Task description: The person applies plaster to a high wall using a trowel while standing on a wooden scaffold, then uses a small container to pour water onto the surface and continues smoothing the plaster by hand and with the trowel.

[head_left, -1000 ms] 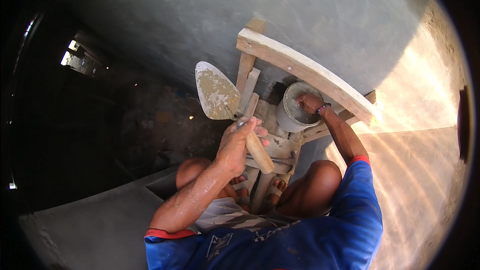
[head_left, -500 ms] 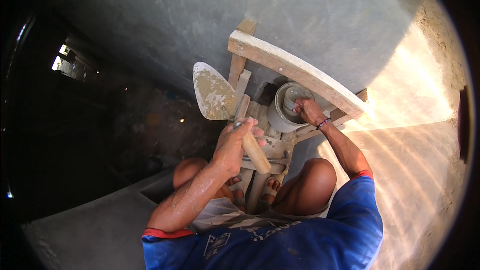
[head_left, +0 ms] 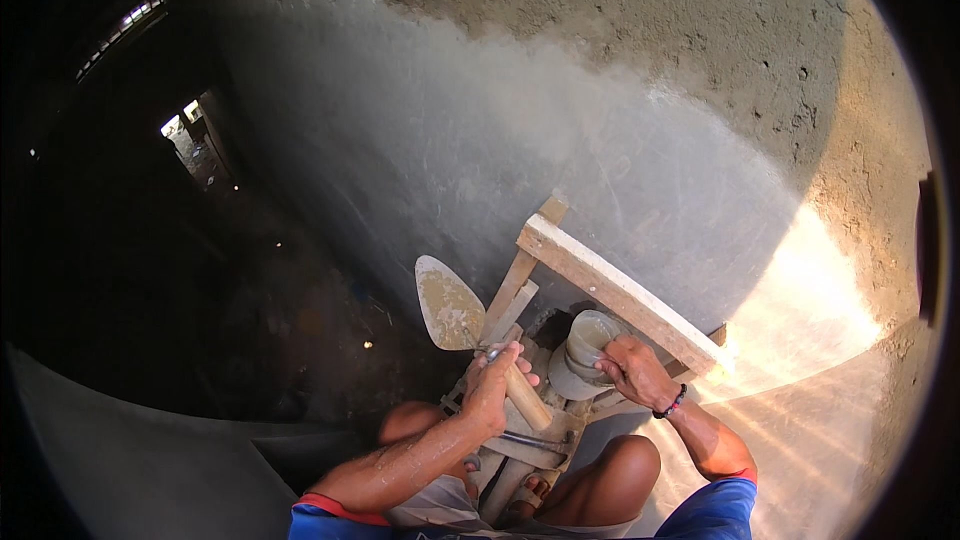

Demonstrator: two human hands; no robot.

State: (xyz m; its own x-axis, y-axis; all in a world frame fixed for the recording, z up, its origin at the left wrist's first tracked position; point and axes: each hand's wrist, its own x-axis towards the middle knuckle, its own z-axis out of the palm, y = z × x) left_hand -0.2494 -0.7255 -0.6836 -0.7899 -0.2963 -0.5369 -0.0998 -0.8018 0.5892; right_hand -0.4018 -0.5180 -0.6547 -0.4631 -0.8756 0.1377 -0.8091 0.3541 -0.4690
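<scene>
So on my end of the head cam, both hands are busy. The person's left hand is closed round the wooden handle of a broad, leaf-shaped metal trowel, up by the neck, blade pointing up and away from the body. I figure that's to have the mucky face clear of the bare knees. The right hand has hold of one side of a small round grey cup, right over a pale round bucket. My guess: drips land in there, and the bucket sits in easy reach beside the bare timber rail along the smooth grey wall.

What I can't make out: the cup blocks the bucket's opening, so no idea what's inside or whether the two touch. Can't tell what's in the cup either. The sandalled feet are partly hidden, and the far left is basically black.
</scene>
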